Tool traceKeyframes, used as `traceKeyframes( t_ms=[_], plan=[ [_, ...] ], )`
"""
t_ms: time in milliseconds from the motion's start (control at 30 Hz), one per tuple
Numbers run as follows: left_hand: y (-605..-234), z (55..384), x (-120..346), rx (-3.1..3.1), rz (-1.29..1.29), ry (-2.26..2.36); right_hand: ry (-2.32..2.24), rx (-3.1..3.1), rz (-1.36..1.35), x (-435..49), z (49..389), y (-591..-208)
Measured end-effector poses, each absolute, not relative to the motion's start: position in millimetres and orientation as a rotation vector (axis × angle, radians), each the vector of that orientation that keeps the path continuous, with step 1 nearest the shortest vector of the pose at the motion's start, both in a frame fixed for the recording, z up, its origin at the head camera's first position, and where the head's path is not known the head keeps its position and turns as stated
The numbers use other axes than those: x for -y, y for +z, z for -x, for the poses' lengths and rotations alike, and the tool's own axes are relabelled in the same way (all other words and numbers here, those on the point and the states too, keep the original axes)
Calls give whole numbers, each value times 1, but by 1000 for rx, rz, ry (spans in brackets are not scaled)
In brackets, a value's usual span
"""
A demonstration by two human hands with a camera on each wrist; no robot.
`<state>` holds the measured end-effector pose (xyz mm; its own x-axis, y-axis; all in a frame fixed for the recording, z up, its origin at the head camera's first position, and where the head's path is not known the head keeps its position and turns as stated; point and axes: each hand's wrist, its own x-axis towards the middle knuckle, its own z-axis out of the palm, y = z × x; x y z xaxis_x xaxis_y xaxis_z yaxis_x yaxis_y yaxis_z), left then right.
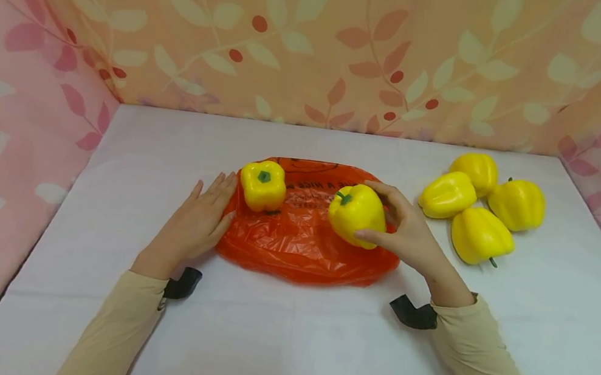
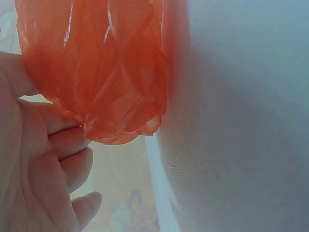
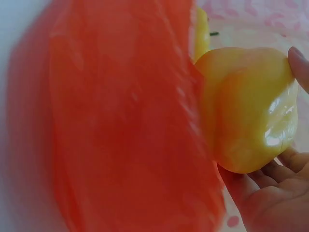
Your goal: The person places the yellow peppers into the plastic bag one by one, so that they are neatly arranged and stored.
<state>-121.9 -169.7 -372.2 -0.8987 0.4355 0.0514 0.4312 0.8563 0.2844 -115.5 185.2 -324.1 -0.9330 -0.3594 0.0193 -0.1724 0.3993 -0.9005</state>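
A red plastic bag (image 1: 295, 236) with dark print lies puffed up in the middle of the table. On its left part sits a yellow bell pepper (image 1: 262, 188), green stem up. My right hand (image 1: 408, 232) holds another yellow bell pepper (image 1: 358, 215) over the bag's right part, thumb on the near side and fingers round the far side. In the right wrist view this pepper (image 3: 248, 111) overlaps the edge of the bag. My left hand (image 1: 195, 222) lies along the bag's left end with its fingers extended; in the left wrist view the fingertips touch the bag (image 2: 106, 72).
Several more yellow bell peppers (image 1: 479, 234) form a group to the right, beyond my right hand. A white cloth (image 1: 284, 338) covers the table. Patterned curtains (image 1: 315, 48) stand at the back and both sides. Black bands (image 1: 413, 314) sit at both wrists.
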Motion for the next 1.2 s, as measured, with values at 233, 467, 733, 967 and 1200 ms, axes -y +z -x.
traceKeyframes(
  t_ms=[233, 467, 733, 967, 1200],
  plan=[
    [-374, 121, 168, -3002, -700, 444, -1524, -2436, 496, -173, 119, -335],
    [-370, 121, 169, -3012, -687, 428, -1520, -2426, 561, -166, 123, -339],
    [-370, 121, 169, -3008, -681, 418, -1508, -2448, 625, -158, 121, -345],
    [-370, 122, 169, -3004, -686, 423, -1494, -2439, 699, -154, 121, -352],
    [-370, 121, 169, -2997, -680, 424, -1483, -2365, 751, -152, 121, -357]
  ],
)
